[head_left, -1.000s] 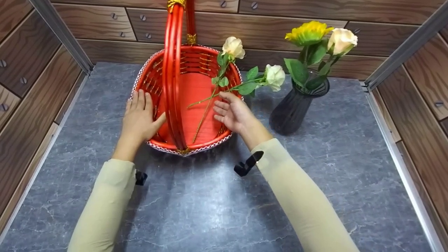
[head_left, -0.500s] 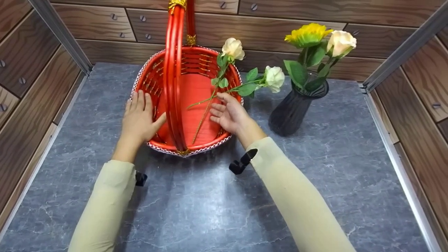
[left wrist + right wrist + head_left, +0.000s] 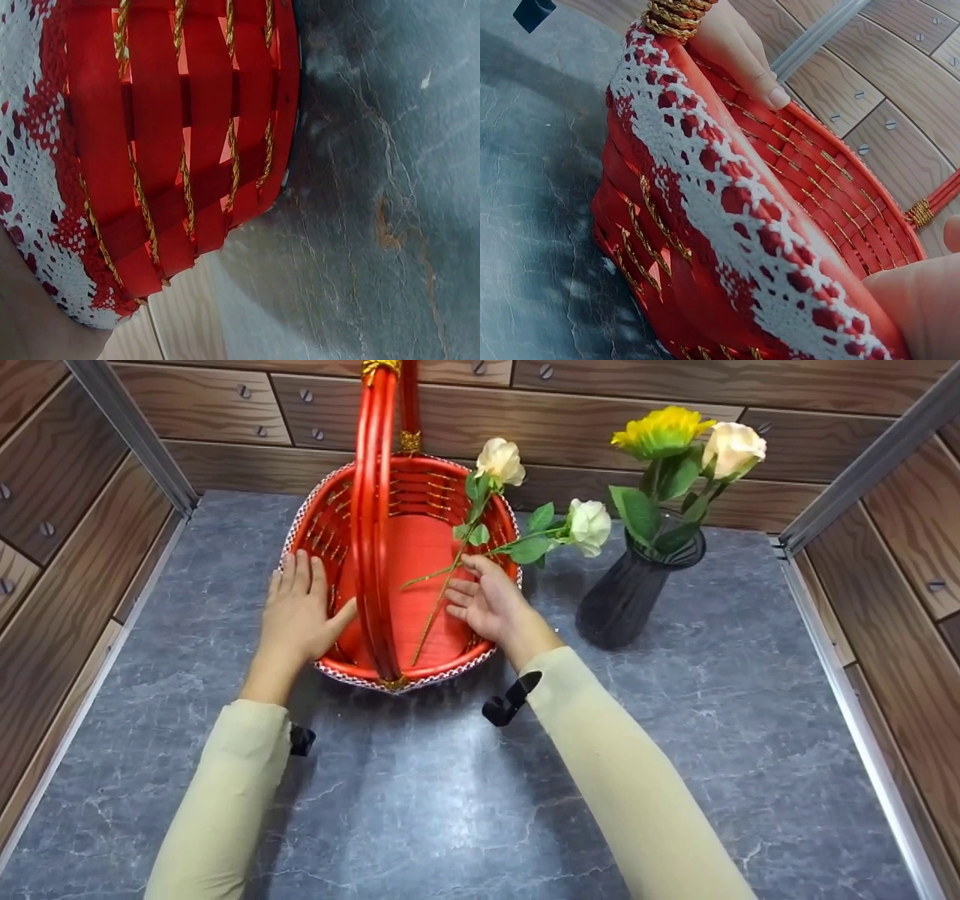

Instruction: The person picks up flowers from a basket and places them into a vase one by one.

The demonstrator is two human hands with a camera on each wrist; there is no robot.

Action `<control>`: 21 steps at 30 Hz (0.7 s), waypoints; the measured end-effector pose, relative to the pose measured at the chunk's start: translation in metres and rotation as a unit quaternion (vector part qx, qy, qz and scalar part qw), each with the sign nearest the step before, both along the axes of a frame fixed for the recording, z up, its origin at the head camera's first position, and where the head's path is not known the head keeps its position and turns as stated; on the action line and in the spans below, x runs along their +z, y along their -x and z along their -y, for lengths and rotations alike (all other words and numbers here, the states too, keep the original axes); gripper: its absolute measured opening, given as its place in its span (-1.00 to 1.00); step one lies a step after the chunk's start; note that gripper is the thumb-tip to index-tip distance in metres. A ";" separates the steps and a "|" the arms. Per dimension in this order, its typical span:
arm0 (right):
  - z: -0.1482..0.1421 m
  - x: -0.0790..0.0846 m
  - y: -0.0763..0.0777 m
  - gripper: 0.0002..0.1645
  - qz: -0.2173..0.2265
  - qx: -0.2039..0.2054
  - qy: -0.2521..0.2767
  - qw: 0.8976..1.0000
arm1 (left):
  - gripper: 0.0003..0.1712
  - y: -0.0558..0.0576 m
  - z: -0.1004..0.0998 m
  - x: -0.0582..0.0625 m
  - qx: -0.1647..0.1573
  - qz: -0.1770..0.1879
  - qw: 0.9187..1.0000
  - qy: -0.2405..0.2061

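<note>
A red woven basket with a tall arched handle and white lace round its rim stands at the back left of the table in the head view. My left hand rests on its left rim, fingers straight and thumb spread inward. Over the right rim lies my right hand, fingers loosely extended into the basket and gripping nothing. Two roses lean there with crossed stems: a cream rose at the back and a white rose reaching out to the right. The right fingertips are close to the stems.
Right of the basket, a dark ribbed vase holds a yellow flower and a peach rose. Wood-patterned panels wall in the grey marbled tabletop at the back and sides.
My right hand has shifted slightly left, a little further over the basket's inside. The left hand, basket and flowers keep their places.
</note>
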State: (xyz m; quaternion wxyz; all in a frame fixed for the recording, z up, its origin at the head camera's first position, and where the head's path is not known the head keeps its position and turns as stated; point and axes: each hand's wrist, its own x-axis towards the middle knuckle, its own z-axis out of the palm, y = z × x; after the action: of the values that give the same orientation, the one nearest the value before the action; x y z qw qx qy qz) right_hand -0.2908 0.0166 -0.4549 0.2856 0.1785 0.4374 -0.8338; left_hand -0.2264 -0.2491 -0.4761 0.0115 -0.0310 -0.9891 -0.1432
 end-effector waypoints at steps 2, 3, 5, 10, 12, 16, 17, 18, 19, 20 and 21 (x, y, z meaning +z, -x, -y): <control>0.001 -0.001 0.000 -0.28 -0.001 0.001 0.001 1.000 | 0.09 0.000 0.000 0.000 0.001 -0.001 1.000 0.000; 0.001 -0.001 0.000 -0.27 -0.002 0.002 0.000 1.000 | 0.09 0.000 0.000 0.000 0.001 0.000 1.000 0.000; 0.002 -0.003 0.000 -0.25 -0.002 0.004 -0.003 1.000 | 0.09 0.001 0.000 0.000 0.001 0.000 1.000 0.001; 0.005 -0.007 0.001 -0.20 -0.005 0.010 -0.012 1.000 | 0.10 0.001 0.000 -0.001 0.000 0.006 1.000 0.002; 0.007 -0.008 0.001 -0.18 -0.006 0.017 -0.015 1.000 | 0.10 0.002 -0.001 -0.001 0.001 0.009 1.000 0.003; 0.010 -0.010 0.000 -0.18 -0.004 0.034 -0.028 0.999 | 0.09 0.001 0.000 -0.001 0.002 0.009 1.000 0.002; 0.010 -0.010 0.000 -0.18 -0.003 0.036 -0.032 0.999 | 0.09 0.001 0.000 -0.001 0.003 0.009 1.000 0.002; 0.011 -0.009 0.000 -0.19 -0.004 0.037 -0.035 0.999 | 0.09 0.001 0.000 0.000 0.003 0.008 1.000 0.001; 0.011 -0.009 -0.001 -0.20 -0.004 0.038 -0.037 0.999 | 0.10 0.001 0.000 -0.001 0.003 0.007 1.000 0.001; 0.012 -0.009 -0.001 -0.21 -0.005 0.037 -0.040 0.999 | 0.10 0.001 0.000 -0.001 0.003 0.006 1.000 0.000; 0.012 -0.009 -0.001 -0.22 -0.006 0.036 -0.041 0.998 | 0.10 0.001 0.001 -0.001 0.003 0.005 1.000 0.000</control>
State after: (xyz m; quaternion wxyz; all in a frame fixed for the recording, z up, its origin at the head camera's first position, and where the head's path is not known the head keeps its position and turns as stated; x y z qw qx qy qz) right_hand -0.2898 0.0048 -0.4639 0.3053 0.1688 0.4792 -0.8054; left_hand -0.2275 -0.2498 -0.4771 0.0066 -0.0270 -0.9893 -0.1432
